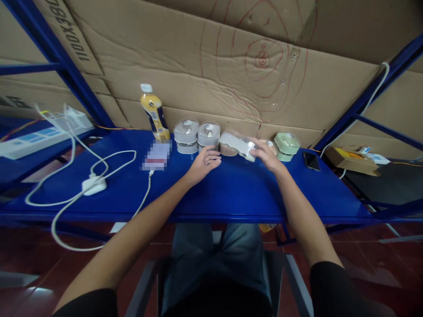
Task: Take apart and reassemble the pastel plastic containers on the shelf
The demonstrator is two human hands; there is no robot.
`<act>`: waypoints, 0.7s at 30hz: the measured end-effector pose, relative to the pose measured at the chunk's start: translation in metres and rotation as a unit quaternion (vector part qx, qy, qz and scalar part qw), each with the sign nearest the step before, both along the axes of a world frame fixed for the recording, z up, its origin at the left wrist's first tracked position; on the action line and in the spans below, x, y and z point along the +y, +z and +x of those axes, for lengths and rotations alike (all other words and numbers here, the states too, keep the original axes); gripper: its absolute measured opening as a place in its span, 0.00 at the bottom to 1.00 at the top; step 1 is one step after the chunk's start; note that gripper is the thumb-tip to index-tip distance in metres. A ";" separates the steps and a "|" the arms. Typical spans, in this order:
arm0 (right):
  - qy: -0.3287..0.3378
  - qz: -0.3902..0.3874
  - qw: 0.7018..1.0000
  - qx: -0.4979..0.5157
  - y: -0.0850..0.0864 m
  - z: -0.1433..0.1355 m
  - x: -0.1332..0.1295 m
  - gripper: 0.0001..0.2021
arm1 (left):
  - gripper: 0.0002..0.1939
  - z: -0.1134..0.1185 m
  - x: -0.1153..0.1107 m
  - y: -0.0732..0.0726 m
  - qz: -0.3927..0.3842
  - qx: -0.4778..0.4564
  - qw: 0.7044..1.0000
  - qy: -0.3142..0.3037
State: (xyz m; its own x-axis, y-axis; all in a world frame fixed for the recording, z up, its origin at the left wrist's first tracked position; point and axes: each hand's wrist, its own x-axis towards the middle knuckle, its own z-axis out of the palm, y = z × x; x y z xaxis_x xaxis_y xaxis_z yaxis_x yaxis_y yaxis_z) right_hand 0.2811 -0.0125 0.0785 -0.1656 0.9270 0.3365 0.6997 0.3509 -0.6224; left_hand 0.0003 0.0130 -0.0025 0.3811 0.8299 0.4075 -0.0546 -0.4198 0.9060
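Cardboard (109,46) at upper left reads 1100X380 in dark print

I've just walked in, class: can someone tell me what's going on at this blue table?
A seated person's right hand grips one end of a pale, blurred piece, perhaps packaging. The left hand is open, holding nothing, by two grey lidded containers. A green container stands on the right, near a dark phone; a yellow drink bottle stands on the left.

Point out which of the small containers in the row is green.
The far-right container, beside the dark phone: it alone is green, whereas the leftmost container, near the yellow bottle, is grey.
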 end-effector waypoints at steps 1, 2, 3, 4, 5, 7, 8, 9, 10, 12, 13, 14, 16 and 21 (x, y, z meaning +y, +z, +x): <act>0.055 -0.023 0.998 0.013 -0.004 0.004 -0.006 0.28 | 0.36 -0.001 0.001 -0.001 -0.015 -0.006 1.000 -0.010; 0.110 -0.053 0.992 0.033 -0.008 0.007 -0.010 0.29 | 0.37 -0.001 0.002 -0.001 -0.027 -0.003 0.999 -0.019; 0.159 -0.087 0.982 0.049 -0.012 0.008 -0.014 0.30 | 0.38 -0.001 0.002 -0.002 -0.036 0.007 0.999 -0.027; 0.194 -0.116 0.973 0.052 -0.016 0.008 -0.016 0.33 | 0.40 -0.001 0.001 -0.003 -0.040 0.021 0.998 -0.036; 0.217 -0.138 0.965 0.048 -0.019 0.008 -0.017 0.35 | 0.41 -0.001 0.000 -0.004 -0.037 0.038 0.998 -0.045; 0.241 -0.160 0.957 0.030 -0.024 0.006 -0.016 0.42 | 0.45 0.000 -0.004 -0.004 -0.013 0.078 0.995 -0.058; 0.247 -0.159 0.956 0.021 -0.026 0.005 -0.016 0.44 | 0.46 0.001 -0.006 -0.004 0.008 0.097 0.994 -0.057; 0.250 -0.153 0.956 0.012 -0.028 0.005 -0.015 0.46 | 0.48 0.001 -0.008 -0.004 0.030 0.117 0.991 -0.049; 0.251 -0.143 0.957 0.002 -0.029 0.004 -0.015 0.47 | 0.49 0.002 -0.009 -0.004 0.053 0.136 0.989 -0.035; 0.238 -0.110 0.965 -0.023 -0.032 0.001 -0.016 0.50 | 0.51 0.002 -0.011 -0.004 0.088 0.164 0.983 -0.006; 0.222 -0.083 0.971 -0.038 -0.034 -0.003 -0.018 0.52 | 0.52 0.003 -0.012 -0.005 0.100 0.173 0.980 0.003; 0.203 -0.053 0.976 -0.054 -0.035 -0.007 -0.020 0.53 | 0.53 0.004 -0.012 -0.005 0.108 0.183 0.977 0.005; 0.170 0.005 0.982 -0.084 -0.038 -0.018 -0.025 0.54 | 0.55 0.005 -0.013 -0.006 0.118 0.201 0.973 0.004; 0.164 0.057 0.980 -0.098 -0.038 -0.030 -0.030 0.43 | 0.58 0.007 -0.016 -0.005 0.118 0.236 0.965 0.007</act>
